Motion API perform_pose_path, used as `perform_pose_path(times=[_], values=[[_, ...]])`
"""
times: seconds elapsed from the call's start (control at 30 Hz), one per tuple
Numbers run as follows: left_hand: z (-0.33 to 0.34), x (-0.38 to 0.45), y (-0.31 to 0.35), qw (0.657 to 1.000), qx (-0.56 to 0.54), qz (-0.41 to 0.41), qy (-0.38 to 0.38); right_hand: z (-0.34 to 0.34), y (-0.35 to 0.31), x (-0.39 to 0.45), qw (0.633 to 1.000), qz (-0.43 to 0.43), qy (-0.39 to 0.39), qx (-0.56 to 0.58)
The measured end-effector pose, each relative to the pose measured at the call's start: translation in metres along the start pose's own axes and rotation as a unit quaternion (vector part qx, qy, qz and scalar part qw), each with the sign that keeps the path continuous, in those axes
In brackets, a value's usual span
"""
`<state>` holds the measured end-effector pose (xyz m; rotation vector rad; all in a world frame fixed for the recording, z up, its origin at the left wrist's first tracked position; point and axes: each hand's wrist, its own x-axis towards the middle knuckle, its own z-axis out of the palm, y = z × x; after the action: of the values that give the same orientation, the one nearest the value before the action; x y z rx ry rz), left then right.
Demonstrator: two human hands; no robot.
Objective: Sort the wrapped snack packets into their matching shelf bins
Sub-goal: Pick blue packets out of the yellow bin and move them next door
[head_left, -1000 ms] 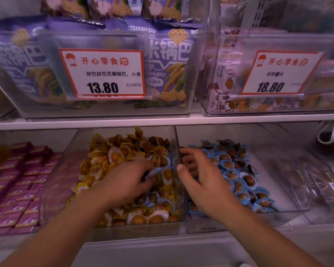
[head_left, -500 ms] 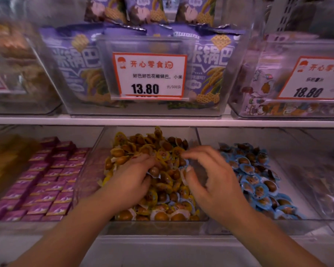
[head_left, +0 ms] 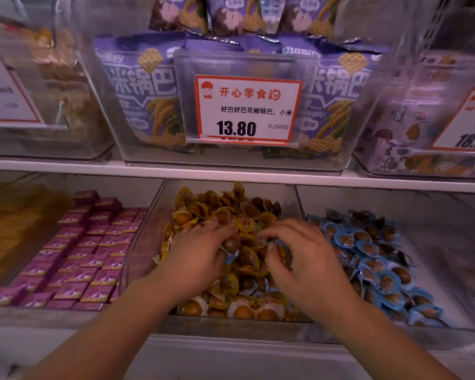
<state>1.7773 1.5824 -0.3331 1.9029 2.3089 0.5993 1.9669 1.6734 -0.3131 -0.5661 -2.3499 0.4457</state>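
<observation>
Left hand (head_left: 200, 259) fingers pinching blue-wrapped packet (head_left: 230, 247) (round end up), right hand (head_left: 302, 259) fingers curled, grip unclear

You've got two white shelves here. The upper shelf (head_left: 231, 171) carries clear bins: the middle bin (head_left: 137, 111) holds purple snack bags and wears a 13.80 price tag (head_left: 246, 109). The lower shelf (head_left: 231, 329) carries a clear bin (head_left: 146, 234) of yellow-wrapped packets, a bin (head_left: 450, 270) of blue-wrapped ones just beside it, and rows of small purple boxes (head_left: 74, 259) on the left.
</observation>
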Motion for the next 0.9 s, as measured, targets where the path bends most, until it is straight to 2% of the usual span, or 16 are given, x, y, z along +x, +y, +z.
perform_pose_path(times=[0.07, 0.17, 0.27, 0.37, 0.43, 0.47, 0.53, 0.63, 0.7, 0.77, 0.87, 0.9], values=[[-0.001, -0.001, -0.001, 1.000, -0.023, 0.012, 0.003, 0.000, 0.000, -0.001, 1.000, -0.003, -0.005, -0.007], [-0.005, 0.000, 0.005, 0.983, -0.171, -0.015, 0.071, -0.002, 0.000, -0.001, 1.000, 0.001, -0.003, 0.005], [-0.015, 0.002, 0.021, 0.934, -0.319, -0.052, 0.152, -0.006, -0.007, 0.000, 0.995, 0.037, 0.011, 0.089], [-0.021, -0.002, 0.039, 0.909, -0.370, -0.035, 0.186, -0.009, -0.019, 0.004, 0.964, 0.122, -0.016, 0.235], [-0.020, -0.007, 0.049, 0.907, -0.370, -0.015, 0.199, -0.006, -0.024, 0.007, 0.932, 0.186, -0.060, 0.304], [-0.018, -0.009, 0.052, 0.912, -0.358, -0.003, 0.202, -0.003, -0.026, 0.008, 0.929, 0.196, -0.078, 0.305], [-0.011, -0.012, 0.053, 0.936, -0.285, 0.026, 0.206, 0.007, -0.030, 0.008, 0.913, 0.213, -0.099, 0.332], [0.000, -0.012, 0.049, 0.972, -0.148, 0.042, 0.177, 0.013, -0.037, 0.008, 0.809, 0.319, -0.079, 0.487], [0.002, -0.012, 0.045, 0.979, -0.135, 0.054, 0.143, 0.009, -0.033, 0.011, 0.793, 0.326, -0.046, 0.513], [-0.001, -0.010, 0.040, 0.973, -0.196, 0.057, 0.105, 0.002, -0.030, 0.012, 0.804, 0.313, -0.035, 0.504], [-0.006, -0.006, 0.024, 0.955, -0.288, 0.047, 0.050, -0.009, -0.024, 0.013, 0.895, 0.239, -0.023, 0.376], [-0.007, -0.005, 0.019, 0.954, -0.295, 0.044, 0.037, -0.013, -0.022, 0.013, 0.912, 0.219, -0.018, 0.345]])
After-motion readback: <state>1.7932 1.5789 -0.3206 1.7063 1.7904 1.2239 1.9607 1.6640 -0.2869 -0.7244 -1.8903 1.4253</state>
